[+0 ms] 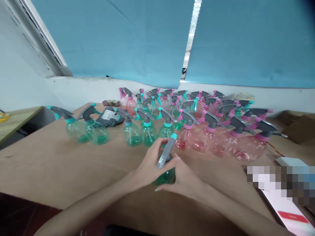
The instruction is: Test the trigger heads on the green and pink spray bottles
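Observation:
Both my hands hold a green see-through spray bottle near the front of the table. Its grey sprayer head has a teal nozzle tip pointing away from me. My left hand is closed around the neck and sprayer head. Lower down, my right hand wraps the round body from the right side. My fingers hide much of the bottle. Just beyond my hands stands a row of similar bottles, among them a green spray bottle and a pink spray bottle.
Several more green and pink spray bottles crowd the back of the wooden table. A dark plastic bag with a white label lies behind the left bottles. At right are a phone-like device with a lit screen and a cardboard box.

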`<state>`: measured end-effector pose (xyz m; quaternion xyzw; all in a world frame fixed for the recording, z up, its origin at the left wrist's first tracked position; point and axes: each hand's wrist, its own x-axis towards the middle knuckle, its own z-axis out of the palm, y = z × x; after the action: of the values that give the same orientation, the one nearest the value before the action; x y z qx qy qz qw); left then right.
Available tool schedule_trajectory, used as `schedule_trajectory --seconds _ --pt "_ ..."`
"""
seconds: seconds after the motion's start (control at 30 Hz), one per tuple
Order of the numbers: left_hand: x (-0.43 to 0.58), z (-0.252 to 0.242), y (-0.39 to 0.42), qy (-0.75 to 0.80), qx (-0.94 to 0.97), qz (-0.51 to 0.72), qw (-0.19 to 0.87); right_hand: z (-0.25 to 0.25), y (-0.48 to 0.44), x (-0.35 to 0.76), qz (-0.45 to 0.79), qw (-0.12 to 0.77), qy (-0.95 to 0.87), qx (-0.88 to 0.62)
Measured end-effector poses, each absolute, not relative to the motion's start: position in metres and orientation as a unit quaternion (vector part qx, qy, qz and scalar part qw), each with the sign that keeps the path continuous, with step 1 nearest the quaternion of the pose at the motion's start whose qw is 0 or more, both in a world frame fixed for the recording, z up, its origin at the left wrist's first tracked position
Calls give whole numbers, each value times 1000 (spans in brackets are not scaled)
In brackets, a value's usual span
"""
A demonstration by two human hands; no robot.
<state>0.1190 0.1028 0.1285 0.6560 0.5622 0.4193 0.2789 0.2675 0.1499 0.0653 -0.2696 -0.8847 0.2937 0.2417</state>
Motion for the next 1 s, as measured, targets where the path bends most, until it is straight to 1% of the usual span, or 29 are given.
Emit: schedule_trajectory --seconds 0.13,0.27,0.4,0.67,0.8,1.0 --pt "124 120 119 552 649 452 265 63 152 262 324 272 -854 -304" --pt "122 119 126 530 632 481 297 61 157 261 316 269 -862 -292" --pt "115 122 129 541 640 464 288 54 165 276 272 235 -898 -254" --pt "103 118 138 545 649 453 277 31 176 324 217 156 -932 -247" --pt "103 119 141 532 655 452 289 24 179 336 213 144 -936 -238" --pt "102 120 141 539 655 447 283 27 184 341 231 114 -929 -265"
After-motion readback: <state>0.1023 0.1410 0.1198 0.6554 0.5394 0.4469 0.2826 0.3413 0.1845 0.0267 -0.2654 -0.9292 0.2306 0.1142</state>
